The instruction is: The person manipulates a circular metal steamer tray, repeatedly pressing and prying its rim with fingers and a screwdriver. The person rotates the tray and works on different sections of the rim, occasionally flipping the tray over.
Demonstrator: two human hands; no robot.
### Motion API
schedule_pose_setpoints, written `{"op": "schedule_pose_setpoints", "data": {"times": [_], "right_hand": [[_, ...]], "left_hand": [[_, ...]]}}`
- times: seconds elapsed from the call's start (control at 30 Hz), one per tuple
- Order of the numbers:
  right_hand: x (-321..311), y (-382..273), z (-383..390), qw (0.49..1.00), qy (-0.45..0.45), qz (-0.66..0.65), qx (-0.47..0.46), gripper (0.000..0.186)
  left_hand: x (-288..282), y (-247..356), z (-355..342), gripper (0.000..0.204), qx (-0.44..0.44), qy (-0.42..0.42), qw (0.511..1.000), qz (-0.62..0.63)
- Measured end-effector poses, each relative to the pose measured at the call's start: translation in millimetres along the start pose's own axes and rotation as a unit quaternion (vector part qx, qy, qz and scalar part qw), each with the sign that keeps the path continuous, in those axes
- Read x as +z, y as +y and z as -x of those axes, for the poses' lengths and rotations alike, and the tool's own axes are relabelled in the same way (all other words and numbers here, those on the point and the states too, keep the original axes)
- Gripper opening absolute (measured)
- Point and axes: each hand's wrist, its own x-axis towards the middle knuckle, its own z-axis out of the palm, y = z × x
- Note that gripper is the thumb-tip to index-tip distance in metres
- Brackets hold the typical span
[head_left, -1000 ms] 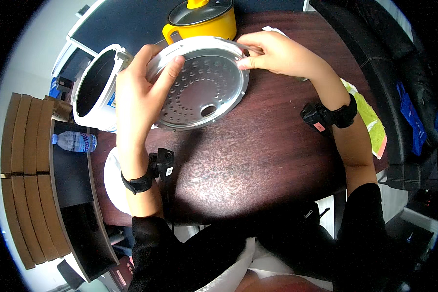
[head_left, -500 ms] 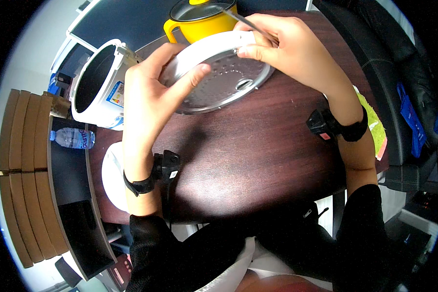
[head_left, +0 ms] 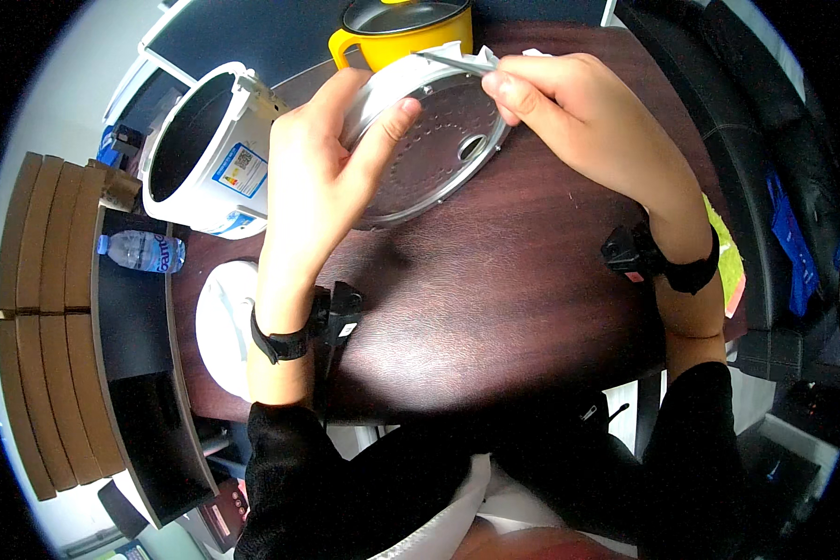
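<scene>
My left hand (head_left: 331,159) grips a round white lid (head_left: 383,91), thumb on the near side and fingers behind it. The lid stands tilted above the table; its inner face is a shiny metal plate (head_left: 434,140) dotted with small holes, with one larger oval opening near the lower right. Pinched between the thumb and fingers of my right hand (head_left: 569,112) is a thin, pointed metal tool (head_left: 453,63), whose exact kind I cannot make out. Its shaft lies across the lid's upper rim, pointing left.
A white rice cooker body (head_left: 257,121) stands open at the left, beside a yellow pot (head_left: 401,47) with a glass lid. A white round piece (head_left: 224,327) lies at the table's left edge. Further left are a water bottle (head_left: 142,252) and stacked brown boxes (head_left: 51,233). A green cloth (head_left: 726,252) lies right.
My right hand has shifted right and down, off the lid's face, and the tool now lies lower, against the rim. The lid is turned more upright in my left hand.
</scene>
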Motion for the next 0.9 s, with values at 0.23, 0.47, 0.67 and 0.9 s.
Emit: {"op": "schedule_pose_setpoints", "data": {"times": [0.23,0.47,0.67,0.9], "right_hand": [[-0.4,-2.7,5.5,0.996,-0.008,0.093,0.011,0.031],[3.7,-1.3,5.5,0.995,-0.007,0.099,0.013,0.031],[8.2,2.3,7.6,0.995,-0.025,0.097,0.017,0.034],[8.8,-4.1,6.6,0.994,-0.026,0.098,0.04,0.037]], "left_hand": [[0.8,0.0,-1.7,0.035,-0.005,0.025,0.999,-0.026],[2.2,-1.7,-1.7,0.034,-0.024,0.038,0.998,-0.039],[4.3,-0.6,-1.0,0.032,-0.026,0.045,0.998,-0.026],[5.2,-1.3,-0.2,0.032,-0.017,0.05,0.998,-0.03]]}}
